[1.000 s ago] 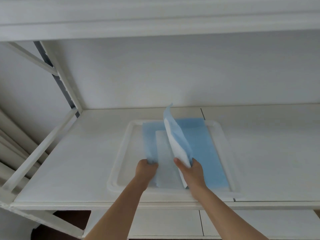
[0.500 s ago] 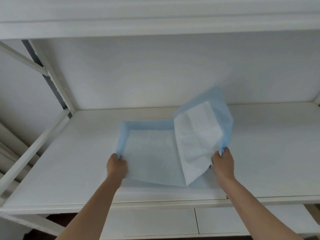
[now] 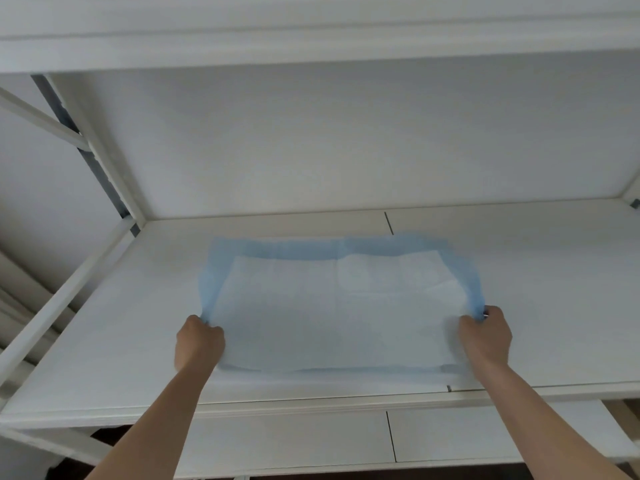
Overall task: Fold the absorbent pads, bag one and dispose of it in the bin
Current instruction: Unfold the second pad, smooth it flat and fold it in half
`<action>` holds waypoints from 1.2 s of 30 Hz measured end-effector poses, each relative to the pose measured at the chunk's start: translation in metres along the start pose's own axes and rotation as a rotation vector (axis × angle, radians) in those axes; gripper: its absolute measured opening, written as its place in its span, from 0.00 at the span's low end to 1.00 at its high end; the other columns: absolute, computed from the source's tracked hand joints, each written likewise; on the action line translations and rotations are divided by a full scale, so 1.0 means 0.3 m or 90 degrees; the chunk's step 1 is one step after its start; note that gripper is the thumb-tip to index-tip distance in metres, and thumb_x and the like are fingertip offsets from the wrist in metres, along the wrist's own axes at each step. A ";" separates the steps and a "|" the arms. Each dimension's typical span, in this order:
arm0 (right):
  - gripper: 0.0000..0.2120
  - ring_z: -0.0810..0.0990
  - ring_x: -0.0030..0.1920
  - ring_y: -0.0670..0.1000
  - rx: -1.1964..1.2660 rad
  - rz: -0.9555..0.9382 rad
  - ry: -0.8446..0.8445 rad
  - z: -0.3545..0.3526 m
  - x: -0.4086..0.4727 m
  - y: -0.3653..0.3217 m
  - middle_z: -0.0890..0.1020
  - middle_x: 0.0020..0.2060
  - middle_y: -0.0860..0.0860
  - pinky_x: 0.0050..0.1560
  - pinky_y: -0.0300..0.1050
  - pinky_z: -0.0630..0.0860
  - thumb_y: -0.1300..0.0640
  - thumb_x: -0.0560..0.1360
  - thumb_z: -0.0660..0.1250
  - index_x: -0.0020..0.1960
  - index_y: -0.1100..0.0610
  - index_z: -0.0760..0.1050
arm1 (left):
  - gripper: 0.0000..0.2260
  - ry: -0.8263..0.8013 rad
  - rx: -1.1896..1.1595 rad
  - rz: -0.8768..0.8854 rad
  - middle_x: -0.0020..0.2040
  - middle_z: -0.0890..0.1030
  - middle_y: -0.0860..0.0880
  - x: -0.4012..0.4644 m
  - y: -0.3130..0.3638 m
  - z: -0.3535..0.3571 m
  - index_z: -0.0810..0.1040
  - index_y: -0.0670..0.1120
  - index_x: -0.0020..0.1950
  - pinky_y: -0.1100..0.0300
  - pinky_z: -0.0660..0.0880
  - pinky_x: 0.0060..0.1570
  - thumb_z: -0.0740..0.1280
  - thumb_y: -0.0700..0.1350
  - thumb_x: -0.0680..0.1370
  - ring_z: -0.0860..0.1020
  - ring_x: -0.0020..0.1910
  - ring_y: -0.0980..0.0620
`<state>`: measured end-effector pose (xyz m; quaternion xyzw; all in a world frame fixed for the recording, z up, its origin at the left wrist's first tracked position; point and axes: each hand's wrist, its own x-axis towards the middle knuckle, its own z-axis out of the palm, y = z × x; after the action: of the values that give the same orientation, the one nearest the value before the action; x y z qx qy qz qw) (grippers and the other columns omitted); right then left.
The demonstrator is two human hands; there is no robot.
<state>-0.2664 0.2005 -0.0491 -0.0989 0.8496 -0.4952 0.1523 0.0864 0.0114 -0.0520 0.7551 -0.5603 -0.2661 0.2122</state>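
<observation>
An absorbent pad [image 3: 332, 313], white in the middle with a blue border, is spread wide open and held a little above the white shelf [image 3: 104, 341]. My left hand [image 3: 199, 342] grips its near-left corner. My right hand [image 3: 486, 339] grips its near-right corner, with blue edge bunched at the fingers. The pad hides whatever lies beneath it; no tray, bag or bin is visible.
The shelf has a white back wall [image 3: 346, 140] and another shelf board overhead [image 3: 311, 32]. A slanted white frame bar [image 3: 62, 299] runs along the left side. A lower shelf [image 3: 311, 441] shows beneath the front edge.
The pad was folded narrow, then its right half was swung out. Now both hands have moved apart and the pad is fully unfolded, covering the tray seen earlier.
</observation>
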 end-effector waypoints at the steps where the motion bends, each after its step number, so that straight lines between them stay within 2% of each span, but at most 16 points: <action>1: 0.13 0.75 0.43 0.59 -0.004 0.006 0.002 -0.004 0.003 0.001 0.75 0.46 0.57 0.42 0.49 0.71 0.66 0.73 0.61 0.57 0.61 0.69 | 0.05 0.001 0.012 -0.012 0.43 0.74 0.41 -0.007 0.003 -0.002 0.72 0.39 0.50 0.53 0.69 0.41 0.61 0.36 0.74 0.73 0.42 0.40; 5: 0.19 0.78 0.45 0.62 -0.043 0.034 0.020 -0.014 0.005 0.011 0.76 0.51 0.59 0.46 0.55 0.76 0.64 0.72 0.63 0.61 0.60 0.65 | 0.08 0.017 0.044 -0.040 0.42 0.75 0.42 -0.016 0.000 -0.018 0.69 0.40 0.50 0.52 0.72 0.41 0.64 0.37 0.72 0.75 0.42 0.39; 10: 0.28 0.77 0.50 0.63 -0.095 0.047 0.042 -0.025 0.011 0.033 0.75 0.58 0.62 0.50 0.56 0.73 0.66 0.69 0.68 0.66 0.60 0.60 | 0.14 0.035 0.062 -0.055 0.44 0.74 0.41 -0.003 -0.014 -0.033 0.65 0.39 0.52 0.48 0.75 0.44 0.66 0.37 0.71 0.77 0.45 0.37; 13: 0.27 0.77 0.53 0.66 -0.110 0.040 0.069 -0.021 0.020 0.037 0.74 0.59 0.62 0.52 0.58 0.73 0.66 0.69 0.67 0.65 0.59 0.61 | 0.15 0.038 0.070 -0.043 0.45 0.73 0.41 0.005 -0.007 -0.031 0.66 0.38 0.55 0.49 0.71 0.42 0.66 0.35 0.72 0.76 0.48 0.36; 17: 0.26 0.76 0.55 0.66 -0.129 0.032 0.082 -0.016 0.030 0.046 0.72 0.61 0.62 0.53 0.60 0.72 0.65 0.71 0.67 0.65 0.60 0.61 | 0.15 0.038 0.075 -0.046 0.50 0.76 0.38 0.019 -0.003 -0.031 0.68 0.38 0.56 0.49 0.70 0.43 0.66 0.34 0.72 0.76 0.49 0.36; 21: 0.28 0.74 0.57 0.66 -0.169 0.023 0.051 -0.024 0.046 0.069 0.72 0.59 0.62 0.53 0.59 0.72 0.63 0.69 0.69 0.65 0.61 0.62 | 0.18 0.028 0.094 -0.067 0.55 0.76 0.36 0.041 -0.031 -0.047 0.66 0.37 0.58 0.46 0.72 0.50 0.70 0.38 0.72 0.75 0.55 0.34; 23: 0.29 0.70 0.61 0.66 -0.219 0.007 0.060 -0.029 0.052 0.067 0.72 0.59 0.64 0.54 0.59 0.71 0.64 0.68 0.70 0.65 0.62 0.63 | 0.24 0.030 0.142 -0.089 0.59 0.72 0.36 0.047 -0.041 -0.055 0.66 0.37 0.61 0.44 0.70 0.57 0.73 0.42 0.71 0.71 0.60 0.34; 25: 0.30 0.67 0.62 0.66 -0.278 -0.014 0.097 -0.031 0.055 0.056 0.70 0.59 0.66 0.56 0.58 0.68 0.64 0.66 0.72 0.65 0.62 0.64 | 0.28 0.068 0.206 -0.094 0.62 0.68 0.36 0.045 -0.038 -0.065 0.66 0.37 0.63 0.44 0.66 0.60 0.75 0.43 0.69 0.67 0.62 0.36; 27: 0.32 0.66 0.61 0.65 -0.295 -0.056 0.152 -0.025 0.056 0.036 0.69 0.59 0.66 0.57 0.57 0.66 0.67 0.63 0.72 0.65 0.60 0.65 | 0.26 0.119 0.224 -0.041 0.61 0.67 0.37 0.046 -0.027 -0.067 0.67 0.38 0.62 0.45 0.65 0.59 0.74 0.41 0.69 0.66 0.61 0.37; 30: 0.28 0.67 0.59 0.66 -0.241 -0.211 0.168 0.016 0.049 0.008 0.70 0.58 0.66 0.55 0.58 0.66 0.71 0.64 0.66 0.63 0.62 0.69 | 0.20 0.122 0.151 0.138 0.64 0.68 0.40 0.054 -0.003 -0.038 0.70 0.40 0.65 0.44 0.64 0.62 0.67 0.34 0.73 0.66 0.64 0.39; 32: 0.24 0.69 0.59 0.66 -0.212 -0.312 0.082 0.062 0.040 0.005 0.73 0.58 0.64 0.57 0.57 0.67 0.72 0.66 0.64 0.62 0.64 0.72 | 0.18 0.094 0.109 0.252 0.68 0.70 0.43 0.048 0.016 -0.001 0.73 0.41 0.65 0.46 0.64 0.65 0.63 0.33 0.75 0.69 0.66 0.41; 34: 0.22 0.70 0.63 0.63 -0.232 -0.366 -0.025 0.111 0.031 0.020 0.73 0.62 0.61 0.63 0.55 0.66 0.71 0.71 0.63 0.65 0.64 0.71 | 0.19 0.055 0.110 0.343 0.72 0.68 0.46 0.037 0.036 0.039 0.72 0.42 0.68 0.48 0.62 0.69 0.60 0.34 0.77 0.69 0.69 0.44; 36: 0.23 0.68 0.69 0.60 -0.291 -0.402 -0.082 0.145 0.026 0.040 0.71 0.68 0.59 0.69 0.52 0.64 0.68 0.75 0.60 0.69 0.64 0.67 | 0.20 0.008 0.175 0.401 0.76 0.61 0.50 0.028 0.044 0.077 0.67 0.45 0.73 0.51 0.52 0.74 0.57 0.38 0.80 0.61 0.75 0.50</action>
<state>-0.2583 0.1687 -0.0808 -0.4177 0.8544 -0.3083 0.0198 0.0638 -0.0008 -0.0629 0.5680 -0.7954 -0.1047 0.1835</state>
